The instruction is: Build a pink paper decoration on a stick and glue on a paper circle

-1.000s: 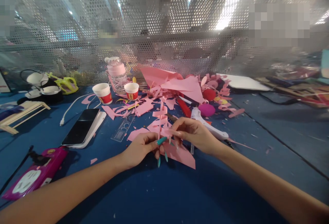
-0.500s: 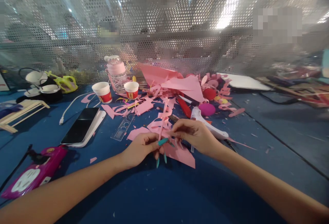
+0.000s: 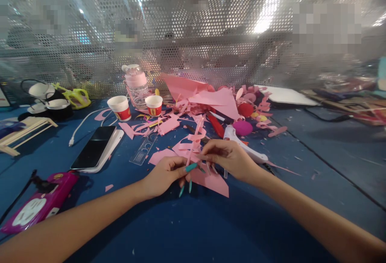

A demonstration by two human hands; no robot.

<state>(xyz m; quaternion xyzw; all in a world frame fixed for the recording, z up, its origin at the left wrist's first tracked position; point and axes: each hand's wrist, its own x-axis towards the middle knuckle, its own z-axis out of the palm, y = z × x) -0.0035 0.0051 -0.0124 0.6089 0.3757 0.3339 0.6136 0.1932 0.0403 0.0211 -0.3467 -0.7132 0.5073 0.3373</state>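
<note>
A narrow pink paper strip (image 3: 193, 144) rises from the fingertips of my left hand (image 3: 167, 176), which is closed on its lower end. Close by on the right, my right hand (image 3: 226, 156) is pinched, its fingertips meeting beside the strip's lower part; what lies between them is too small to make out. Long teal nails show on my left hand. Beneath both hands lies a flat pink paper sheet (image 3: 212, 183), partly covered by the fingers. Curled pink cuttings sit just behind the strip.
A white glue gun (image 3: 249, 150) lies beyond my right hand. Pink paper scraps (image 3: 214, 100) are heaped behind. To the left are a clear stencil ruler (image 3: 143, 150), a phone (image 3: 95, 146), paper cups (image 3: 120, 108), a bottle (image 3: 135, 84) and a magenta power strip (image 3: 42, 202).
The pink strip has tilted slightly, its upper end shifting right. My left hand's lower fingertips have moved a little left; my right hand is nearly unchanged.
</note>
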